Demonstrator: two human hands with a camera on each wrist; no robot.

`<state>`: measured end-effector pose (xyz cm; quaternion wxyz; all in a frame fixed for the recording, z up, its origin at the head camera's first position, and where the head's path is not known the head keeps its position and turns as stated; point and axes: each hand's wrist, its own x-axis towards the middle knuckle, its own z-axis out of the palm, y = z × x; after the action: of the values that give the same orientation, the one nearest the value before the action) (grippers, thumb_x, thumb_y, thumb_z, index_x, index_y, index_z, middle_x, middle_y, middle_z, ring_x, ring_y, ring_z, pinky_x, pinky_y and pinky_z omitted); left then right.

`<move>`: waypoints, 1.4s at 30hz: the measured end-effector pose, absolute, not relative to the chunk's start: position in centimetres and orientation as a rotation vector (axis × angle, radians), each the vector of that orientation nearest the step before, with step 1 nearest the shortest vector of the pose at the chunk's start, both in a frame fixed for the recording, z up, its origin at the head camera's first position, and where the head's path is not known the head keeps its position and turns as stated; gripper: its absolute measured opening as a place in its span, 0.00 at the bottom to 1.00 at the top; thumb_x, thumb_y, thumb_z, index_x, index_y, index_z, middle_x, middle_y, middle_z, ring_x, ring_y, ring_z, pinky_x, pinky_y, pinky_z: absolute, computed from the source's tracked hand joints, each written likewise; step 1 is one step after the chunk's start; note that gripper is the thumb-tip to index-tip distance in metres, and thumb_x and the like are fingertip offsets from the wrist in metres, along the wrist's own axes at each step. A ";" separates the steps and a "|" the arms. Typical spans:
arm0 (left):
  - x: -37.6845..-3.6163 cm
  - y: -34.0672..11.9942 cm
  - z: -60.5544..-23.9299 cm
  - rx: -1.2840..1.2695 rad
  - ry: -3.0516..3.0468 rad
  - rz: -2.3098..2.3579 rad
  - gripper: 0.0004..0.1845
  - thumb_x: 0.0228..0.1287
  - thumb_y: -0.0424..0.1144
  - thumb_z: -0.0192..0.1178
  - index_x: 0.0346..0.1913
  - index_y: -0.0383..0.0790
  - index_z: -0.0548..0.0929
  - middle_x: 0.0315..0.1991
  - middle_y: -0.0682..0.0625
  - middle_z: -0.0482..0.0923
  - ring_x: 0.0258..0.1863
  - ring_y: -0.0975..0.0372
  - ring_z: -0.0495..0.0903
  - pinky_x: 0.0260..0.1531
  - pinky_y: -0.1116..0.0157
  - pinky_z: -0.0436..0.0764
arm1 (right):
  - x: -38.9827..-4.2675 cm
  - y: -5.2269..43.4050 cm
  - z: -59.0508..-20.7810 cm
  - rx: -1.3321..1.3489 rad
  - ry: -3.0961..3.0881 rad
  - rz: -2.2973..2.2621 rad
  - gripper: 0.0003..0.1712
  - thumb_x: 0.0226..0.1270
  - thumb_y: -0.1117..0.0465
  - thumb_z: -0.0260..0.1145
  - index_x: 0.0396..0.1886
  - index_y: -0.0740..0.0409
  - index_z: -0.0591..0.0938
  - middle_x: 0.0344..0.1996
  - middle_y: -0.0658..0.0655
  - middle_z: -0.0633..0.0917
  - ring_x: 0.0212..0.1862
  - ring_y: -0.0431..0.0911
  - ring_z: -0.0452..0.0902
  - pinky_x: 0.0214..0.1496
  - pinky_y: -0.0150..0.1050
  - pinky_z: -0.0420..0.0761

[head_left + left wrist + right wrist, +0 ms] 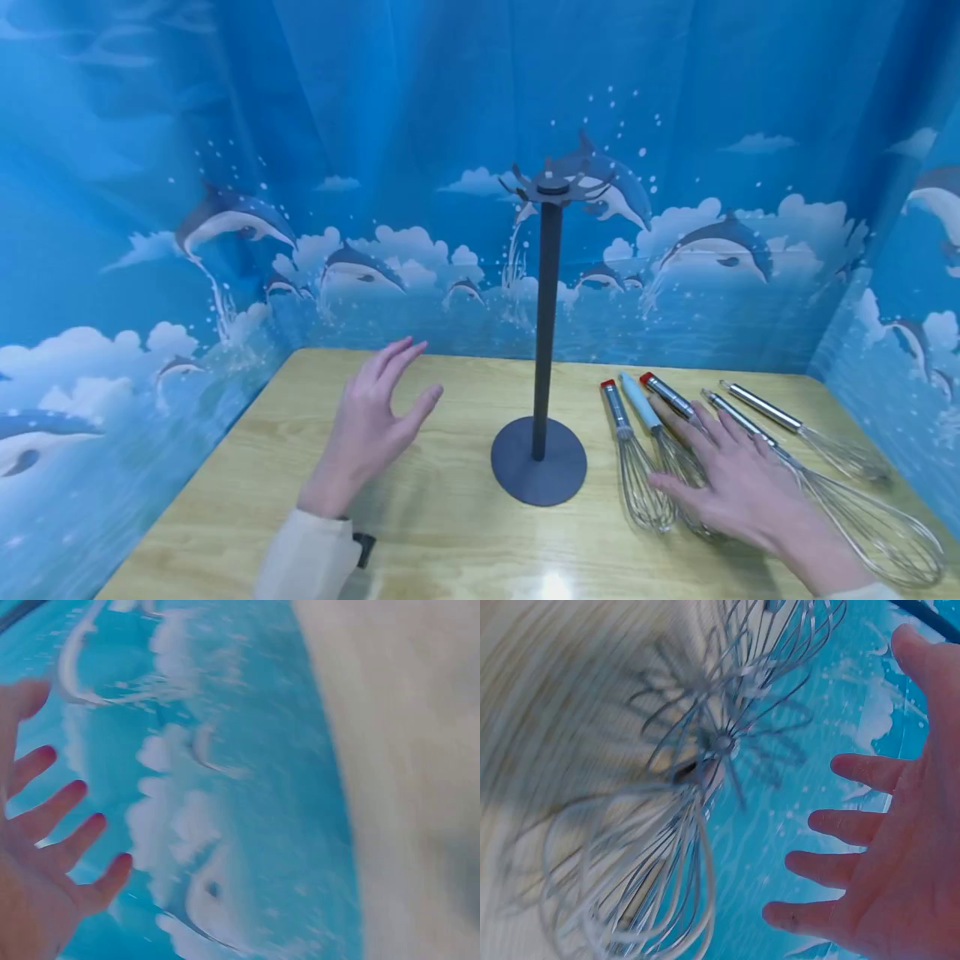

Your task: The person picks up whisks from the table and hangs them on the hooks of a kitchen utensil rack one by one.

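My right hand [738,483] hovers spread flat over 5 steel wire whisks [637,454] lying right of the dark grey stand [542,400]; my left hand [371,421] floats open, holding nothing.

Five whisks lie on the table [450,533]: two with red-tipped handles [617,408] [667,396], one with a pale blue handle [639,402], and two all steel [738,421] [765,408]. One dark stand [546,333] is on the table. Two hands show, a left [371,425] and a right [738,483].

Both hands [367,429] [738,483] spread, fingers straight
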<state>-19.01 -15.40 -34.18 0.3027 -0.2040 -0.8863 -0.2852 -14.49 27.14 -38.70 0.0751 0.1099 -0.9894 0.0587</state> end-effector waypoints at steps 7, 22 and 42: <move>-19.7 -13.2 -29.1 -0.737 -1.950 -1.002 0.23 0.67 0.37 0.67 0.64 0.38 0.80 0.64 0.44 0.79 0.67 0.54 0.76 0.67 0.53 0.75 | -15.1 24.8 -38.5 0.431 -2.894 0.199 0.49 0.64 0.25 0.61 0.73 0.53 0.74 0.76 0.65 0.68 0.69 0.73 0.68 0.63 0.74 0.70; -21.1 -7.2 -21.6 -0.934 -1.704 -1.074 0.22 0.68 0.37 0.64 0.62 0.33 0.80 0.61 0.40 0.79 0.64 0.56 0.76 0.57 0.58 0.78 | -15.8 22.3 -40.1 0.449 -2.910 0.179 0.43 0.62 0.25 0.63 0.64 0.51 0.81 0.59 0.62 0.84 0.60 0.66 0.80 0.59 0.72 0.74; -23.1 -3.5 -19.5 -0.881 -1.795 -1.294 0.19 0.73 0.43 0.61 0.62 0.41 0.83 0.67 0.46 0.74 0.68 0.63 0.70 0.58 0.64 0.74 | -16.8 21.0 -41.1 0.436 -2.985 0.067 0.40 0.60 0.34 0.70 0.63 0.57 0.81 0.48 0.64 0.87 0.47 0.61 0.85 0.50 0.62 0.82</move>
<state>-23.15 -3.46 -19.51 0.3709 -0.3435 -0.7001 -0.5044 -16.81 20.98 -41.06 0.0620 0.1443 -0.9873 0.0220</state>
